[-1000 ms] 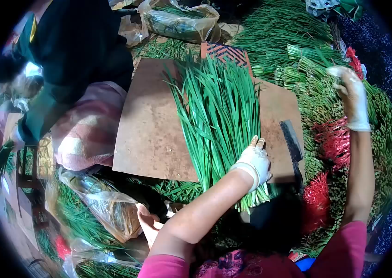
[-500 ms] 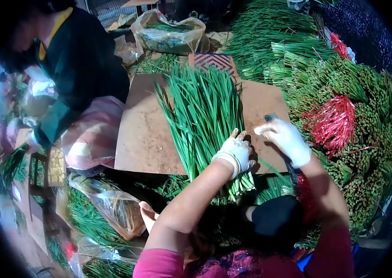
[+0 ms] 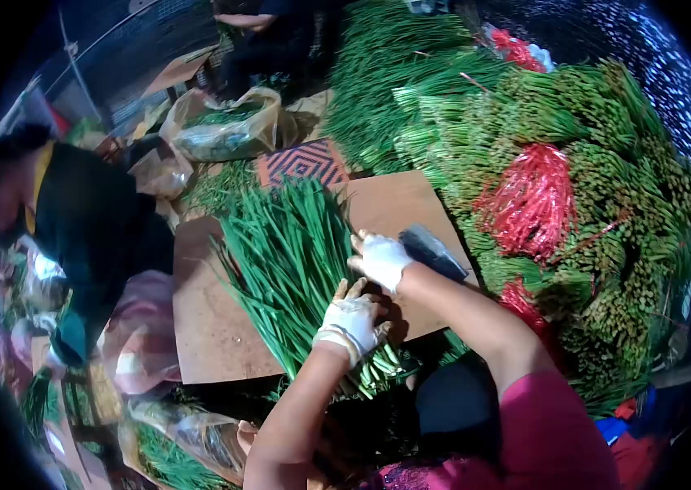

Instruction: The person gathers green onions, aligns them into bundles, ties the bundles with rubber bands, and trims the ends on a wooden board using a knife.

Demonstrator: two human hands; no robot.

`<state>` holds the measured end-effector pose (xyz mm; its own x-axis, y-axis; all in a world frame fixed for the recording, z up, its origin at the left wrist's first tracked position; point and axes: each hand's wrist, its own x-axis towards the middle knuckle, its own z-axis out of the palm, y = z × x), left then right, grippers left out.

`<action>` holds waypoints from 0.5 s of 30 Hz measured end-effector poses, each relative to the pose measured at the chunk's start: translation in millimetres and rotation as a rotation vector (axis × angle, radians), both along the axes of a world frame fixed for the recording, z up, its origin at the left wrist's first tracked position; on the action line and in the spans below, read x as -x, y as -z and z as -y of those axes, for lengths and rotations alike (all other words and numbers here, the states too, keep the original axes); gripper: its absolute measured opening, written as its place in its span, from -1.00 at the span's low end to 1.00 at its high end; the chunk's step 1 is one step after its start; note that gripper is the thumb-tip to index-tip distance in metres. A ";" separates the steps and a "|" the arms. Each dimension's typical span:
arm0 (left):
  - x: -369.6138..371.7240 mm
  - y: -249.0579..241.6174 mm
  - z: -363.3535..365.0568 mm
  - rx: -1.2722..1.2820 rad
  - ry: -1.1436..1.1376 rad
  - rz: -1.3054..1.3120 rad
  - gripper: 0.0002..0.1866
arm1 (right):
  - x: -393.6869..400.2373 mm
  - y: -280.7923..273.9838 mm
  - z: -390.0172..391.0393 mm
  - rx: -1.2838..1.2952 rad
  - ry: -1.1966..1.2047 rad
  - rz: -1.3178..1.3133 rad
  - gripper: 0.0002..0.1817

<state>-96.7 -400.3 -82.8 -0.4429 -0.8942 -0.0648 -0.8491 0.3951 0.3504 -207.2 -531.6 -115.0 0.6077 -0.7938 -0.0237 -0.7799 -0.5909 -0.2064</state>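
A bundle of long green leafy stalks, which look like garlic chives, lies across a brown board with its pale cut ends toward me. My left hand, in a white glove, grips the bundle near those ends. Against the bundle's right side rests my gloved right hand, its fingers apart and nothing visible in them. Just beyond its wrist, a dark flat thing like a knife blade lies on the board.
Stacked bundles fill the right side, topped by red plastic strings. Long greens lie behind. A plastic bag and a patterned mat are past the board. A co-worker sits at the left.
My right hand has moved left onto the bundle's side. The dark blade-like thing now lies flat on the board. My left hand stays on the stalks. The view has swung right.
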 end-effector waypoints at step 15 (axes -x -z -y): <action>2.8 0.9 -2.2 0.018 0.011 0.087 -0.63 | 148.5 -173.8 -38.1 0.321 -0.074 -0.537 -0.76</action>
